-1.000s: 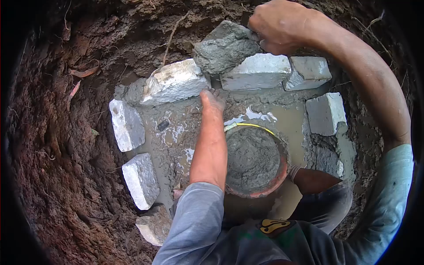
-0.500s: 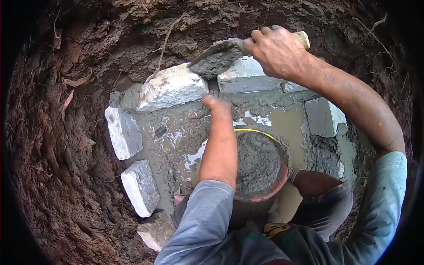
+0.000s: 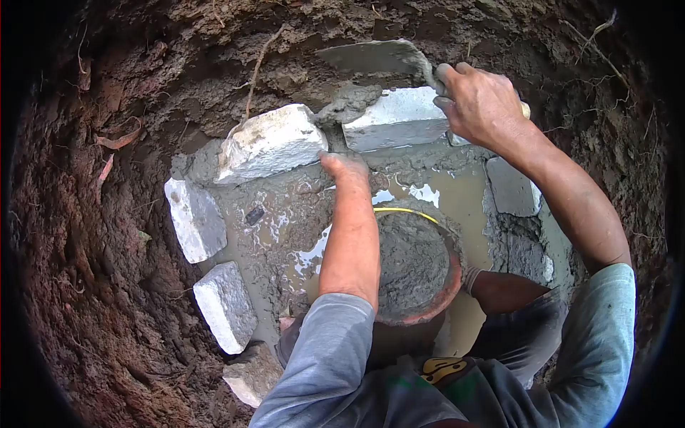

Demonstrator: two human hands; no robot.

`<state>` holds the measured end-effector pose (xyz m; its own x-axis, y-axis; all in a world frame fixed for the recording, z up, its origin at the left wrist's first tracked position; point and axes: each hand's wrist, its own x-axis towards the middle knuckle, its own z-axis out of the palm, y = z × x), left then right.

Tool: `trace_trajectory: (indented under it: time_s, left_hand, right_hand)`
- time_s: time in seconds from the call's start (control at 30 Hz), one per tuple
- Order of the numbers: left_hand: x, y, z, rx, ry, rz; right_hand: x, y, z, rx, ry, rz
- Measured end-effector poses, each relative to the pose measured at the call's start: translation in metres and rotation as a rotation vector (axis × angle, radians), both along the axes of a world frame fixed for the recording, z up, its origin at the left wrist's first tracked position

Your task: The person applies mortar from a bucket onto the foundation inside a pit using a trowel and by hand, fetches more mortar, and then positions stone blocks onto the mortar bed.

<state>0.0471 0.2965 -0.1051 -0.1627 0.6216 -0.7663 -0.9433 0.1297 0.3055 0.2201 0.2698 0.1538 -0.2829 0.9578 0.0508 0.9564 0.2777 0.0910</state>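
My right hand (image 3: 485, 103) grips a trowel by its handle. The trowel's blade (image 3: 378, 57), grey with wet mortar, is raised behind the stones against the earth wall. A lump of mortar (image 3: 347, 105) fills the top of the gap between two pale stone blocks, the left block (image 3: 275, 146) and the right block (image 3: 399, 118). At the front of that gap my left hand (image 3: 344, 166) is held up, its thumb out by the left block's corner. Its mortar-covered fingers show only partly, and they hold nothing that I can see.
A round bucket (image 3: 428, 314) of mortar stands between my legs. Around it lie muddy water (image 3: 464, 207) and wet mortar. More blocks line the pit: two at left (image 3: 194, 220), (image 3: 227, 307) and a grey one (image 3: 512, 187) at right. Roots poke from the earth wall (image 3: 107, 235).
My right hand has moved right and slightly down, and the trowel blade has lifted off the gap, leaving mortar there. My left hand stays at the gap. The view has shifted slightly.
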Motion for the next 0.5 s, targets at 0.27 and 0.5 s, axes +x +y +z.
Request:
trace_trajectory:
  time_s: [0.27,0.5]
  left_hand:
    - [-0.010,0.002,0.020,0.125,-0.049,-0.019]
    - [-0.017,0.004,0.018,0.060,-0.067,-0.030]
  right_hand:
    - [-0.007,-0.039,-0.065,-0.602,0.643,-0.482]
    - [-0.045,-0.039,-0.049,-0.226,0.188,-0.114]
